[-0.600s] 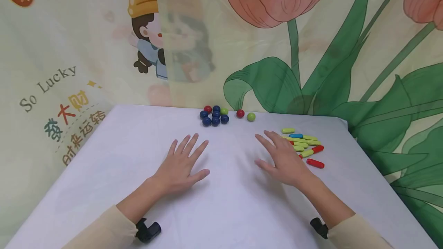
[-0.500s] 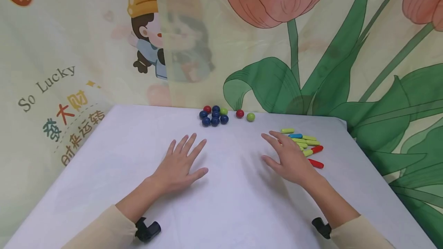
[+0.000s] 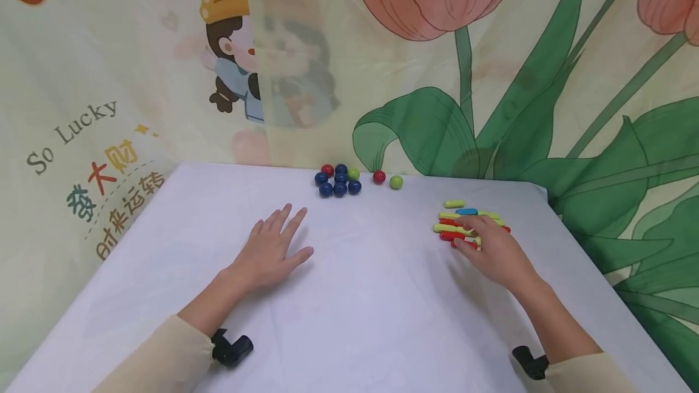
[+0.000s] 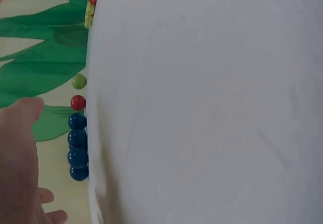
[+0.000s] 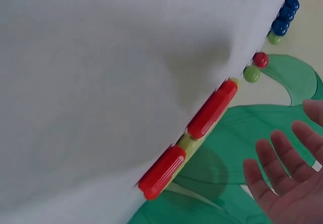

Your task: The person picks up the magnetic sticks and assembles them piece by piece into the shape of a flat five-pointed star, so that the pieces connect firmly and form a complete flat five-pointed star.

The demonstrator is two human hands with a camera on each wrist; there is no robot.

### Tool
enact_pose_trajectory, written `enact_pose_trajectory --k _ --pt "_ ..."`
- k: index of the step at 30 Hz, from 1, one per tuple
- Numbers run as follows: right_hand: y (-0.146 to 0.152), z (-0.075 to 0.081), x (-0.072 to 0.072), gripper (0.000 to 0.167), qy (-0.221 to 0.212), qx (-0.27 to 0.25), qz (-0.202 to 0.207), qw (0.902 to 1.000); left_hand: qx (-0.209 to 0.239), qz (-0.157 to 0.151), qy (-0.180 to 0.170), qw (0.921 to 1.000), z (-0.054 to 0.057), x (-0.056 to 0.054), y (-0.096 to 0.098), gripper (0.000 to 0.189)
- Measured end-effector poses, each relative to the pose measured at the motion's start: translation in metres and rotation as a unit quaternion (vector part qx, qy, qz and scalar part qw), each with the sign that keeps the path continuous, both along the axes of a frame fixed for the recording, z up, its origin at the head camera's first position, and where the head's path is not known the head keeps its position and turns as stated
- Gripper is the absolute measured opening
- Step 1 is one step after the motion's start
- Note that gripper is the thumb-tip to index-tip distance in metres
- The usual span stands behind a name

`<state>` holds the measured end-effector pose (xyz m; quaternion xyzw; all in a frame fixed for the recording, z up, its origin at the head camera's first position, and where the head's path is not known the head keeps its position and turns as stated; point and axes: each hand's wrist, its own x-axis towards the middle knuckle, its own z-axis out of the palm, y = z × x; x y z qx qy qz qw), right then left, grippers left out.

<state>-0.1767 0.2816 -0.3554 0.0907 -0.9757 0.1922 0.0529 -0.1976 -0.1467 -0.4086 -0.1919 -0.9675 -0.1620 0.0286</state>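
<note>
Both hands are released and hold nothing: the left hand, with fingers spread, is above the worktop toward ten o'clock from its middle, and the right hand, with fingers a little bent, is over the pile of capsule-shaped pieces at two o'clock. From the right wrist, this hand appears apart from the pieces, which are yellow-green, red and blue. At twelve o'clock sits a cluster of balls, with a red ball and a green ball separate from it toward three o'clock. I judge crowding as the main risk: the pieces are rounded and lie close together, so fingers coming down on one may push its neighbours away. The balls could also roll if a hand knocks them, and the far edge is near them. The right edge stands farther from the pile; the widest room for moving is between the hands and toward six o'clock.
</note>
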Motion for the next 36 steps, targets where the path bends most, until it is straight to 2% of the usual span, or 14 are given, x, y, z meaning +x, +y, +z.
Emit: enact_pose_trajectory --k 8,14,19,24,29,33,36 --pt "0.017 -0.004 -0.002 0.034 -0.051 -0.005 -0.027 0.9983 0.034 0.019 -0.017 0.9991 -0.003 -0.007 -0.003 0.078" --pt "0.024 -0.016 -0.010 0.039 -0.092 0.026 -0.030 0.9950 0.068 0.030 -0.038 0.9965 -0.010 -0.015 0.000 0.080" --pt "0.020 -0.024 -0.019 0.045 -0.102 0.066 -0.025 0.9922 0.093 0.043 -0.055 0.9932 -0.013 -0.025 0.010 0.080" --pt "0.016 -0.023 -0.022 0.048 -0.095 0.084 -0.014 0.9917 0.109 0.060 -0.048 0.9911 -0.018 -0.042 0.027 0.077" --pt "0.016 -0.025 -0.026 0.049 -0.085 0.106 -0.021 0.9905 0.146 0.094 -0.037 0.9840 -0.021 -0.067 0.047 0.072" --pt "0.014 -0.026 -0.031 0.048 -0.089 0.108 -0.029 0.9897 0.165 0.124 -0.009 0.9784 -0.021 -0.086 0.058 0.068" --pt "0.013 -0.027 -0.033 0.041 -0.098 0.105 -0.034 0.9890 0.164 0.139 0.008 0.9766 -0.022 -0.095 0.063 0.066"
